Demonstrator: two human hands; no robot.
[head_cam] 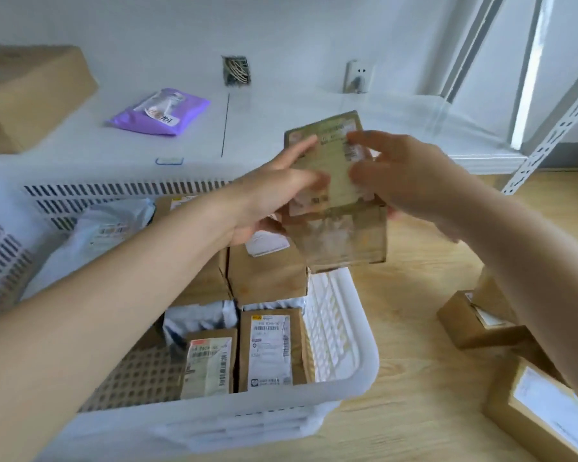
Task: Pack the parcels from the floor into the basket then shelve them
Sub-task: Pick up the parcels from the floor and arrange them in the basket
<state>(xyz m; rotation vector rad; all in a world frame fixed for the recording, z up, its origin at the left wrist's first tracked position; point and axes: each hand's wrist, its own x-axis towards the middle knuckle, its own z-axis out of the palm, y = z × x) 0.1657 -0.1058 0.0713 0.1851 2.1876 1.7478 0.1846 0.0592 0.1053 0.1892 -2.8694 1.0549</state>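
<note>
A taped cardboard parcel was held in the air above the far right corner of the white basket, tilted with its labelled face toward the camera. It was gripped from both sides: the left hand had its thumb across the front face and its fingers behind the left edge, and the right hand was curled around the right edge with fingertips on the label.

The parcel was judged to be light and stiff, since it was carried easily at its edges without sagging. Its glossy tape was likely to be somewhat slippery, so a hold on opposite side edges, or under the bottom, seemed safest. The box walls looked slightly worn and crushable under a hard squeeze.

Inside the basket, several brown boxes with white shipping labels and a grey poly mailer were already packed. Barcodes were visible on the labels, but the print was too blurred to be read, and no brand could be made out.

Beyond the basket, a purple pouch lay on the low white shelf. To the right of the basket, more boxes waited on the wooden floor.
</note>
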